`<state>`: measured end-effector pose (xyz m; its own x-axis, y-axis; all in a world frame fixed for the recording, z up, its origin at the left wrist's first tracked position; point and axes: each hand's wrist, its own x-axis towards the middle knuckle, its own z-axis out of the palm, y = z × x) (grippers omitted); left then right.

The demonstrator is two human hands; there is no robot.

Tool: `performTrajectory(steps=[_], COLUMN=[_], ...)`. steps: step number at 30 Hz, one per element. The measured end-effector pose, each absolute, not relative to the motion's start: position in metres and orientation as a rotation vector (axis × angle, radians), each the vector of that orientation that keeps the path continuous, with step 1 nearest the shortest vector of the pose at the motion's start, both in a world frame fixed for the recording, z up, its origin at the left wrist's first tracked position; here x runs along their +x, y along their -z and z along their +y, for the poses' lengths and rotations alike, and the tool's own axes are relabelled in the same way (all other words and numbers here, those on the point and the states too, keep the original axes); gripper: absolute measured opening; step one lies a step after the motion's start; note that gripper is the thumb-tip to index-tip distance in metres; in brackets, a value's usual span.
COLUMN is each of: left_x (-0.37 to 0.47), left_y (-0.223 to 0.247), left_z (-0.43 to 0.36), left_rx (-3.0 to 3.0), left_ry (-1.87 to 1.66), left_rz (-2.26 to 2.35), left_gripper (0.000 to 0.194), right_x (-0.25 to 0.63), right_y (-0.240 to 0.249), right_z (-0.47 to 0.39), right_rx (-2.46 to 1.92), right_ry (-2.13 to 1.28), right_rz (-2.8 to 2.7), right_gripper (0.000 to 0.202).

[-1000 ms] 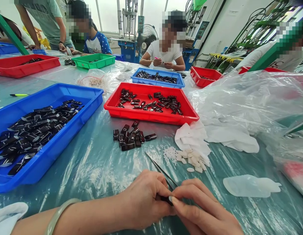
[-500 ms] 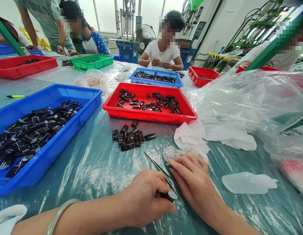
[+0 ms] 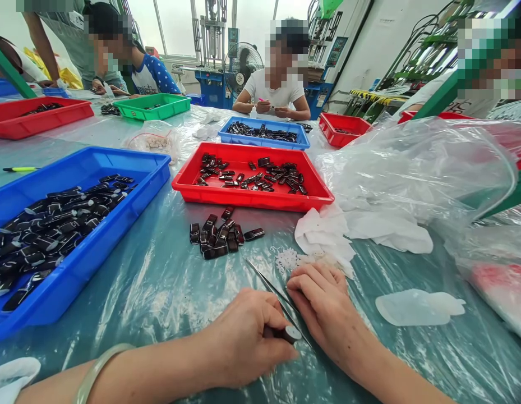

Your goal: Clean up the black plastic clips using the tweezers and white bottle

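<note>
Well off tray edges (image 3: pixel 252 200), left fingers (image 3: pixel 276 315) pinch a dark piece (image 3: pixel 287 334); right fingers (image 3: pixel 305 281) unclear.

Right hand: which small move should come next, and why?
Probably pinch one bit from the pile of small white bits: the bare right hand lies at its edge, while the bare left hand holds a dark, pale-ended piece.

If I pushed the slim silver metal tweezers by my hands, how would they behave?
The slim silver metal tweezers would probably slide easily, lying on glossy plastic sheeting. Being slender metal, they're likely stiff along their length. Their narrow, pointed end might snag the sheeting.
</note>
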<state>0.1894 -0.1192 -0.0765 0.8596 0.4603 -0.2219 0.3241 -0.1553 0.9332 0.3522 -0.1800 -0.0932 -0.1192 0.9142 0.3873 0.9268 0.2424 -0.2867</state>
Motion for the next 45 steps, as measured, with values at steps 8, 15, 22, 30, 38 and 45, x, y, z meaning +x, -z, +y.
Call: performTrajectory(steps=[8, 15, 22, 30, 38, 45], left_x=[0.189, 0.188, 0.189, 0.190, 0.189, 0.188], left_y=[0.078, 0.080, 0.081, 0.083, 0.084, 0.083], left_z=[-0.119, -0.118, -0.118, -0.118, -0.119, -0.119], left_rx=[1.767, 1.762, 1.808, 1.841, 1.879, 1.892], left_ry=[-0.151, -0.187, -0.248, -0.281, -0.281, -0.281], left_rz=[0.581, 0.545, 0.521, 0.499, 0.493, 0.479], left_gripper=[0.005, 0.007, 0.014, 0.028, 0.030, 0.028], right_x=[0.354, 0.351, 0.348, 0.345, 0.346, 0.347], right_y=[0.095, 0.087, 0.068, 0.064, 0.053, 0.047], right_z=[-0.180, -0.186, -0.209, -0.212, -0.205, -0.203], right_rx=[-1.654, -1.586, -1.381, -1.527, -1.663, -1.638], right_ry=[-0.030, -0.020, -0.487, -0.766, -1.335, -1.535], right_rz=[-1.984, -1.992, -1.865, -1.741, -1.441, -1.311], right_gripper=[0.016, 0.015, 0.016, 0.010, 0.024, 0.027])
